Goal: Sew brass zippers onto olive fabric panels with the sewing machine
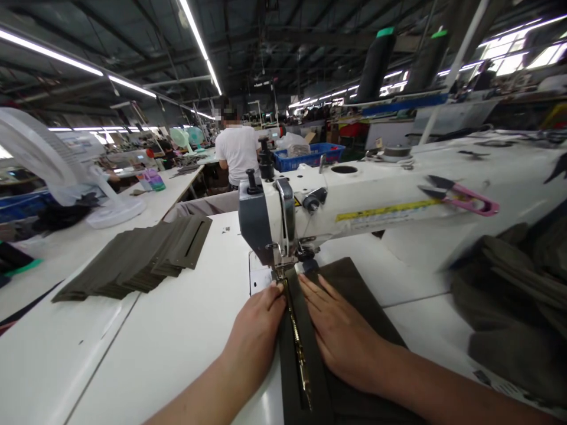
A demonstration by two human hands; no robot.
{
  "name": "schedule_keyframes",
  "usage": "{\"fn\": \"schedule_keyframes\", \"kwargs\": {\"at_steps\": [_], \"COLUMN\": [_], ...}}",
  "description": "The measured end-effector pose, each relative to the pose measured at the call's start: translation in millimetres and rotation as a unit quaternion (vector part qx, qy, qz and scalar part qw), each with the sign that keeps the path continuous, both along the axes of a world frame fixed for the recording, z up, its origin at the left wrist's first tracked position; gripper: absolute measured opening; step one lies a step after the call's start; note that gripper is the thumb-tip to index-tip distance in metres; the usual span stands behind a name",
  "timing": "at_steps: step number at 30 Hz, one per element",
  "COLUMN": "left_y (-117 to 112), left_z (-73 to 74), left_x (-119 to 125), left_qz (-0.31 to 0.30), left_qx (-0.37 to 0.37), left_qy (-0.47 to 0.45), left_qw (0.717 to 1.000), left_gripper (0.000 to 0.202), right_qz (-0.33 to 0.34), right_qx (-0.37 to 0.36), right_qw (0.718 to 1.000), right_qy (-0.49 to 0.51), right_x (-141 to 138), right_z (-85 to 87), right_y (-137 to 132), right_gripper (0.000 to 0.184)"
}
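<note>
Fingers (315, 293) of our right hand (348, 339) lie flat, slightly apart, on dark cloth (359, 290); those of our left hand (257, 327) bunch together at its left edge, pinching or pressing we cannot tell. Brass zip (297, 340) runs between our hands, far end at the sewing machine (372, 192); dark pieces (137, 254) fanned leftward

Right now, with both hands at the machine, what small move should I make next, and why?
I'd probably ease the dark fabric slightly forward, fingertips clear of the needle area. Your left hand is at its left edge, your right hand lies flat on it, and much of the gold zipper runs on your side of the sewing machine.
</note>
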State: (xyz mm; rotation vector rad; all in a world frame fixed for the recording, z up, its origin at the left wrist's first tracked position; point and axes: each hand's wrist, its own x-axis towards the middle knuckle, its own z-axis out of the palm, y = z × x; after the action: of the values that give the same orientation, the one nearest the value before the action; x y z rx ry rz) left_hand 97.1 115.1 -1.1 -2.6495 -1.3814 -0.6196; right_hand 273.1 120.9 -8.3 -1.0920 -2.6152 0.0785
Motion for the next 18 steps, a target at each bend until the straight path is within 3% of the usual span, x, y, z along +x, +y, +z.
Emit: {"fn": "schedule_keyframes", "kwargs": {"at_steps": [9, 18], "left_y": [3.8, 5.1], "left_z": [-3.3, -3.1], "left_x": [-1.9, -1.8], "left_qz": [-0.016, -0.021], "left_qx": [0.02, 0.027], "left_qy": [-0.006, -0.004], "left_qw": [1.0, 0.999], "left_gripper": [0.024, 0.025], "right_qz": [0.0, 0.008], "right_qx": [0.02, -0.006], "right_qw": [1.0, 1.0], "right_qy": [0.008, 0.026], "right_x": [1.0, 2.5], "right_z": [-5.9, -2.6], "right_y": [2.7, 3.7], "right_gripper": [0.05, 0.051]}}
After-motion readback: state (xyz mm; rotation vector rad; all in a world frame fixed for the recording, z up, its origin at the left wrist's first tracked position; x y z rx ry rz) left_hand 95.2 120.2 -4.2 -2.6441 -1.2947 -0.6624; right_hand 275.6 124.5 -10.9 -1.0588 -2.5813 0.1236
